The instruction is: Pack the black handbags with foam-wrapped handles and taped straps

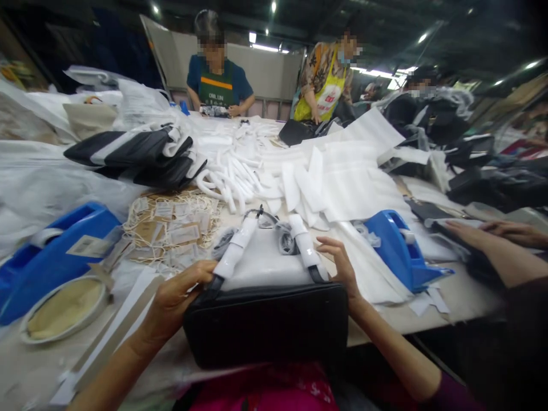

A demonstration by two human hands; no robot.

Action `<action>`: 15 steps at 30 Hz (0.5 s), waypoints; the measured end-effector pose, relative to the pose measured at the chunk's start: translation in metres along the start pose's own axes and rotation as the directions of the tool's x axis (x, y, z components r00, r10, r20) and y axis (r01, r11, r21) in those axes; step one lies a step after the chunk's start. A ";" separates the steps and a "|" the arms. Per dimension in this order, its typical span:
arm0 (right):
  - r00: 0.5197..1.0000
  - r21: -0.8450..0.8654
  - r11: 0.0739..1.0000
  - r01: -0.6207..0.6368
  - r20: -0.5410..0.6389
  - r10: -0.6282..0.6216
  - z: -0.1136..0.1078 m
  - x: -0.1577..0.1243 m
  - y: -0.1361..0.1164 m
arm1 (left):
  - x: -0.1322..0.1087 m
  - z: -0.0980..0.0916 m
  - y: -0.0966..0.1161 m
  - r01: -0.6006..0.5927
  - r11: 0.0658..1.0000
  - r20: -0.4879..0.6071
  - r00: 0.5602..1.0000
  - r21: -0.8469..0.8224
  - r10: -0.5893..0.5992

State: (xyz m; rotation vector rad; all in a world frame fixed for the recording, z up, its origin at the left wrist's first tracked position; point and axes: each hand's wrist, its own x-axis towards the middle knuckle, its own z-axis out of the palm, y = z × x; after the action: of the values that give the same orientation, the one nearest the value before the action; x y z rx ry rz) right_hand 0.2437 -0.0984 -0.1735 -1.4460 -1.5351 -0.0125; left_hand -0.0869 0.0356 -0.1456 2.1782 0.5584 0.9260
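A black handbag (265,325) lies at the near table edge, its handles wrapped in white foam sleeves (233,254). My left hand (177,299) grips the bag's left top corner where the left handle (216,282) meets it, fingers curled. My right hand (340,265) rests at the bag's right top corner beside the right wrapped handle (306,248), fingers spread and bent, touching the sleeve.
Blue tape dispensers stand at left (55,251) and right (400,248). A dish (64,308) sits near left. Paper tags with string (171,228), white foam strips (240,171) and sheets (355,182) cover the table. Another person's arm (492,248) reaches in from the right; two aproned people stand behind.
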 end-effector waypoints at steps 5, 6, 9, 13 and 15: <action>0.995 0.041 0.999 0.016 0.102 -0.020 -0.024 -0.009 -0.008 | -0.006 -0.003 -0.010 -0.068 0.997 0.040 0.997 -0.021 0.069; 0.990 0.048 0.999 0.016 0.138 -0.022 -0.027 -0.009 -0.008 | -0.007 -0.003 -0.012 -0.089 0.996 0.055 0.994 -0.015 0.090; 0.977 0.043 0.998 0.039 0.206 -0.047 -0.030 -0.007 -0.006 | -0.011 -0.004 -0.017 -0.074 0.997 0.117 0.990 0.008 0.073; 0.964 0.008 0.990 0.138 0.227 -0.136 -0.029 -0.011 0.003 | -0.008 -0.005 -0.015 0.051 0.999 0.193 0.980 -0.010 -0.048; 0.965 -0.006 0.987 0.163 0.210 -0.159 -0.028 -0.014 0.008 | -0.005 -0.006 -0.013 0.089 0.996 0.208 0.974 -0.005 -0.086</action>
State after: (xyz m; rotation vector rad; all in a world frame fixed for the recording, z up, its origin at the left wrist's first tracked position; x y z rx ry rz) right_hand 0.2644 -0.1234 -0.1726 -1.3707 -1.8276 0.0256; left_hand -0.0955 0.0437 -0.1541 2.1861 0.5393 0.6441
